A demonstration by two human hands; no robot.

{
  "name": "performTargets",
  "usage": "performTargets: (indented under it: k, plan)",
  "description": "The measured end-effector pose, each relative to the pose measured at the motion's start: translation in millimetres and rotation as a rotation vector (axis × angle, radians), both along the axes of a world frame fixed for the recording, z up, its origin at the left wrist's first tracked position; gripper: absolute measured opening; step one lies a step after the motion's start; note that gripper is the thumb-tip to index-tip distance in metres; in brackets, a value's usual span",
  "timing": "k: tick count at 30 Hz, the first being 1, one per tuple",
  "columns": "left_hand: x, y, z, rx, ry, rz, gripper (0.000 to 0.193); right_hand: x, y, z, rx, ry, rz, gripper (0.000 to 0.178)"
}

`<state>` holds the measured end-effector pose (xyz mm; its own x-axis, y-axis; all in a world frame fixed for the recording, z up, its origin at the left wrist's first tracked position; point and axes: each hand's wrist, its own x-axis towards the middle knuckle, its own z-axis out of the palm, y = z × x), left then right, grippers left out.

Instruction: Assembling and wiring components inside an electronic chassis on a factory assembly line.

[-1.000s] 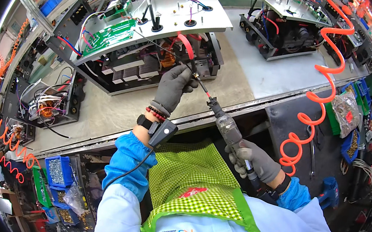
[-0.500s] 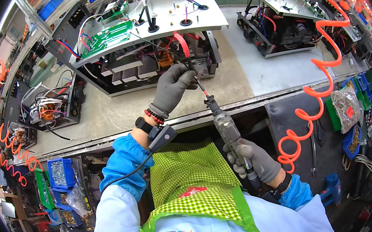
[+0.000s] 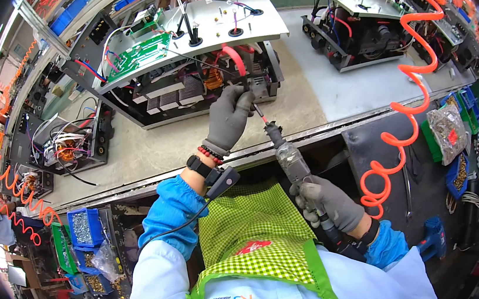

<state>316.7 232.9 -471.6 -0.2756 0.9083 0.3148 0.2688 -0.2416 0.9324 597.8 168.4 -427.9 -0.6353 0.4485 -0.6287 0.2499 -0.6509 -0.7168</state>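
My right hand [image 3: 331, 204], in a grey glove, is wrapped around a power screwdriver [image 3: 294, 163] with a dark grip. Its long bit [image 3: 260, 113] points up and left toward my left hand [image 3: 229, 116]. That hand, gloved too, has thumb and fingers pinched together at the bit's tip; what lies between them is hidden. Just beyond the fingers is the front right corner of an open black machine chassis [image 3: 163, 117]. A thick red cable [image 3: 235, 59] runs down into it, by metal heat sinks [image 3: 189, 93] and a copper coil [image 3: 214, 79].
A tilted metal panel [image 3: 215, 25] with a green circuit board [image 3: 141, 51] overhangs the chassis. Another chassis [image 3: 351, 50] stands at the back right, a smaller unit [image 3: 66, 141] at left. An orange coiled hose [image 3: 397, 141] hangs at right. Blue screw bins [image 3: 84, 227] sit lower left.
My left hand has shifted slightly right and down, its fingers still pinched near the bit's tip. My right hand still grips the screwdriver. The view has moved a little.
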Motion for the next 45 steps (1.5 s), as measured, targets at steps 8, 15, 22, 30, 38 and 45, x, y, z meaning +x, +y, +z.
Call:
performTargets:
  k: [8,15,22,30,38,45]
  plan:
    - [18.7,12.7,57.6,0.345,0.678,0.348,0.026,4.9,-2.2,-3.0,0.009,0.092,-0.001,0.039]
    - [22.9,30.2,33.6,0.139,0.162,-0.026,0.018,5.8,-0.3,-13.2,0.026,0.105,-0.022,0.036]
    - [-16.2,23.9,56.5,-0.072,0.075,-0.229,0.02,60.3,-19.5,9.3,0.603,-0.197,0.418,0.048]
    - [-65.4,8.6,53.8,-0.134,0.646,-0.36,0.068,164.6,98.2,62.7,1.47,-0.859,1.187,0.043]
    - [-45.5,21.6,-39.7,0.123,0.811,-0.151,0.055,199.3,186.3,-19.8,1.737,-1.02,1.428,0.035]
    - [-27.2,14.3,-49.6,0.133,0.291,-0.09,0.041,11.0,165.4,23.7,1.543,-0.576,0.797,0.038]
